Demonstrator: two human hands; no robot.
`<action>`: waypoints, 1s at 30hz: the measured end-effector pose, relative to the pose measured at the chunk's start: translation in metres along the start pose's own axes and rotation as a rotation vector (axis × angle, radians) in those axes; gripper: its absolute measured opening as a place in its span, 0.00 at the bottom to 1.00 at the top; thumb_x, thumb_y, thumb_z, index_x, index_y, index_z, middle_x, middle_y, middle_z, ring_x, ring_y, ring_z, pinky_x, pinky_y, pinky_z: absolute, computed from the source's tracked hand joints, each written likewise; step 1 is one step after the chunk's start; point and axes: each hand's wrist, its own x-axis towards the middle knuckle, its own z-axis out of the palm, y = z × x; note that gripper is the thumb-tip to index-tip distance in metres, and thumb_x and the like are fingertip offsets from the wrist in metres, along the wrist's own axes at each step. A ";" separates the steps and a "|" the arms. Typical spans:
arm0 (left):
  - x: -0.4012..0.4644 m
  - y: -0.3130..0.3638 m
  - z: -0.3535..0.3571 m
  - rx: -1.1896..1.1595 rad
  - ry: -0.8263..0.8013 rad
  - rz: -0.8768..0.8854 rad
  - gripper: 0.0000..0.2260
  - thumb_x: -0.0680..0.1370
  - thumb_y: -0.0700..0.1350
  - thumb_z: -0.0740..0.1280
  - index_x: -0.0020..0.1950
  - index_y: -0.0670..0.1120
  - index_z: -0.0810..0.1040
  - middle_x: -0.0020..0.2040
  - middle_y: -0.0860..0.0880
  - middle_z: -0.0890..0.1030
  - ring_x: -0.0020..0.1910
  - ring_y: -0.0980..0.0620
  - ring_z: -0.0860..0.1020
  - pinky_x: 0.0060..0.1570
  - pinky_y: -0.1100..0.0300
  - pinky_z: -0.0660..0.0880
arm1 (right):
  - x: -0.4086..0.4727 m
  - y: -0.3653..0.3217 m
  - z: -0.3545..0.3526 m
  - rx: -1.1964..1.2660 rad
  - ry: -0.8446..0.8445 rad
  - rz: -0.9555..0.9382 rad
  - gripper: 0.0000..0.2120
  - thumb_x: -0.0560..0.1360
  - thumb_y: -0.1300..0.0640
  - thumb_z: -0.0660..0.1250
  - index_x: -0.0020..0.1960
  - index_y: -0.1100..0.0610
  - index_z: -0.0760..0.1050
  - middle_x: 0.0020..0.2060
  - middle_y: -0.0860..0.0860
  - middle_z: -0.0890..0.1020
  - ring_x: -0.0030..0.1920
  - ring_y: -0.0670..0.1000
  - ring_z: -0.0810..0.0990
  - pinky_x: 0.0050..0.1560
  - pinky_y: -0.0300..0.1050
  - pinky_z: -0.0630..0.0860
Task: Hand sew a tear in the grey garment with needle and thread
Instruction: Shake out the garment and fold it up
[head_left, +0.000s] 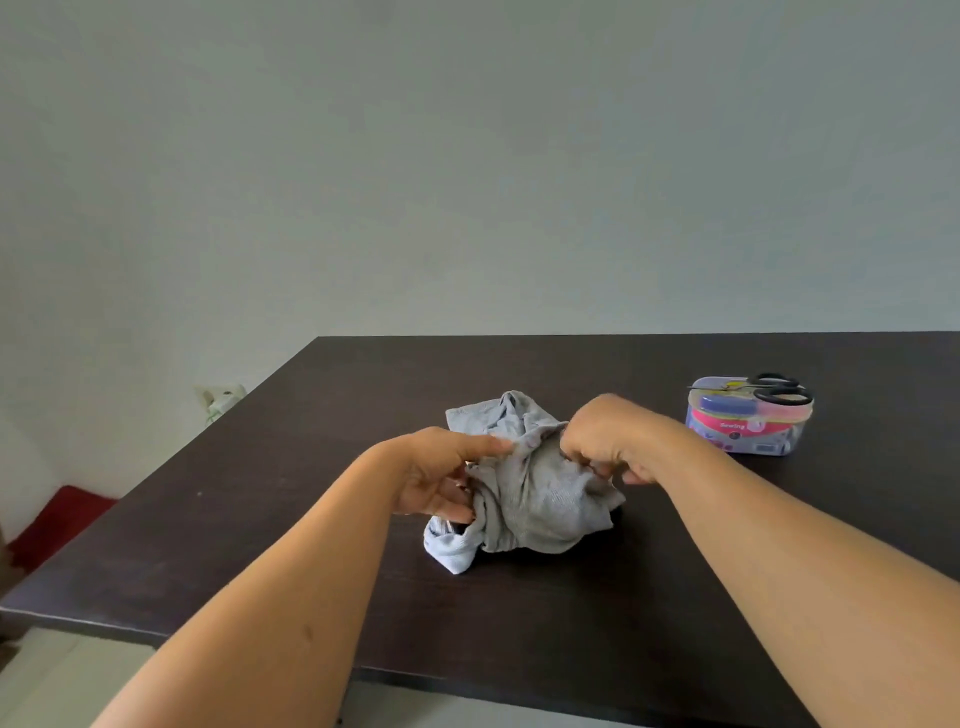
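I see the grey garment (524, 488), a soft ribbed knit crumpled into a lumpy heap, lying on the dark wood-grain surface (571, 613) with both hands on it. My left hand (441, 478) pinches a fold at the garment's left edge between thumb and fingers, while my right hand (605, 439) is curled into the bunched cloth at its top. Well to the garment's right stands a rounded clear plastic sewing box (748, 423), with black-handled scissors (769, 388) lying across its lid.

Home rm: dark table (519, 623), plain wall (467, 156), wall socket (221, 400)
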 end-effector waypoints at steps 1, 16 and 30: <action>0.004 0.002 -0.005 0.018 0.081 -0.020 0.20 0.76 0.56 0.72 0.57 0.42 0.78 0.53 0.44 0.82 0.37 0.48 0.84 0.29 0.60 0.76 | 0.005 -0.002 -0.002 0.066 0.051 -0.003 0.07 0.69 0.59 0.63 0.43 0.61 0.77 0.33 0.54 0.75 0.28 0.51 0.70 0.28 0.38 0.67; 0.061 0.021 -0.008 0.112 0.394 0.083 0.13 0.74 0.45 0.75 0.44 0.42 0.71 0.35 0.46 0.69 0.30 0.50 0.65 0.27 0.62 0.63 | 0.061 -0.048 0.009 0.337 0.322 -0.234 0.05 0.66 0.66 0.64 0.34 0.58 0.72 0.29 0.52 0.76 0.26 0.52 0.72 0.28 0.43 0.70; 0.052 0.039 -0.017 -0.439 0.380 0.309 0.08 0.78 0.38 0.69 0.57 0.41 0.78 0.45 0.43 0.81 0.31 0.51 0.77 0.25 0.61 0.73 | 0.070 -0.025 0.027 0.189 0.102 -0.385 0.14 0.74 0.65 0.68 0.56 0.51 0.82 0.49 0.49 0.84 0.51 0.50 0.82 0.57 0.50 0.80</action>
